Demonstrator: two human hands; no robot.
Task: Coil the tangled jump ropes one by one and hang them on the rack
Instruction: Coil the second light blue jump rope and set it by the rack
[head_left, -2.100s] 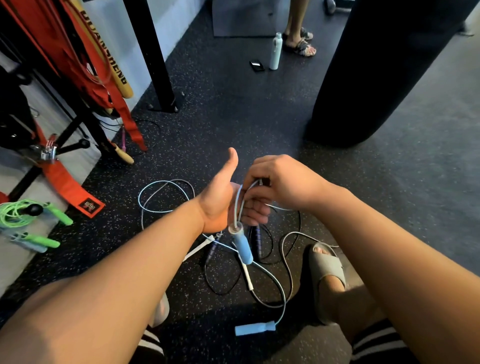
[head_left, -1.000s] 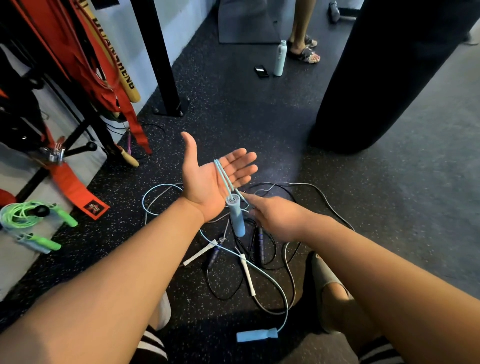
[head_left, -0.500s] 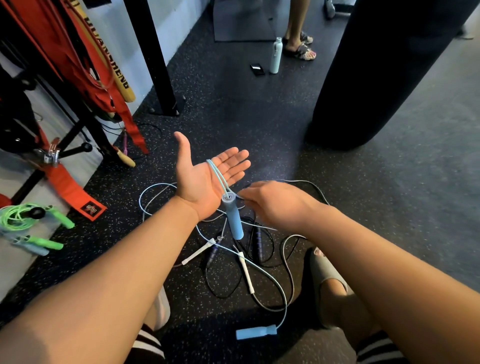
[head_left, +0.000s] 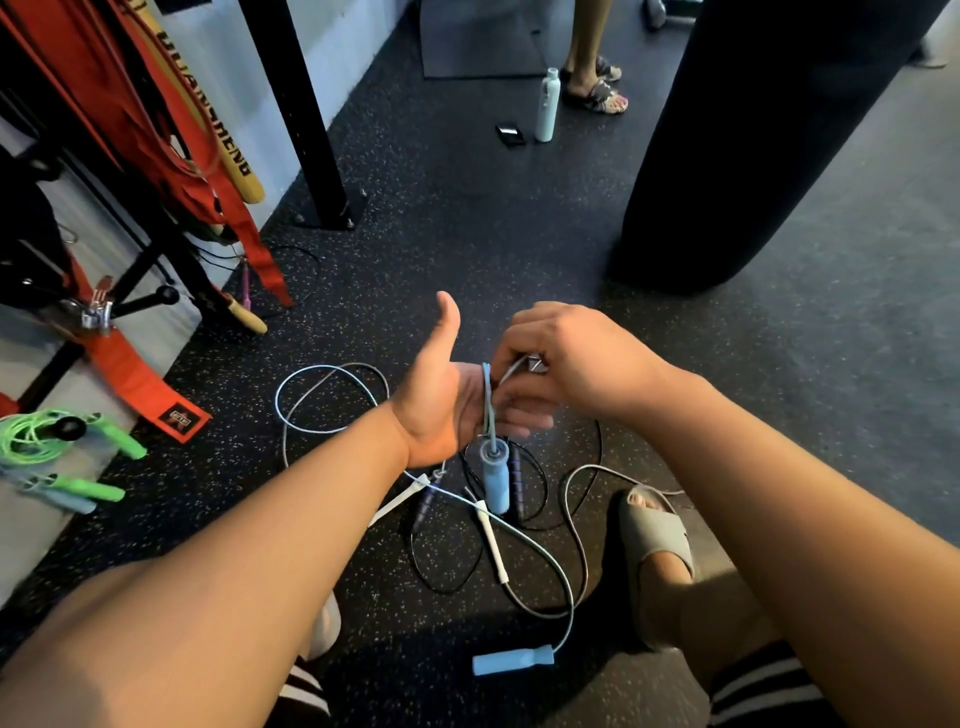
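Light blue plastic-cord jump rope (head_left: 545, 566) is the item in work. One padded cylindrical blue handle (head_left: 493, 480) hangs just below the left hand (head_left: 441, 395). The second blue handle (head_left: 511, 661) lies on the black speckled rubber floor (head_left: 415, 234), nearer the person.

Handling, as a judgement: the cord looks thin, light and springy, so loose turns probably slip open. It crosses the black and white ropes (head_left: 488, 540) on the floor, so a pull could snag. The best hold is probably the cord close to the hanging handle, with the turns kept against the palm.

Hand state: the left hand stands edge-on with the thumb raised and the fingers reaching right, roughly straight; the cord lies across the palm. The right hand (head_left: 566, 358) pinches the cord between curled fingers, above the left fingers.

Change from half a second ago: the left palm lay flat and facing up. The right hand was lower, at the right of the handle. It has since risen over the left fingers, laying cord across them. The floor handle has not moved.
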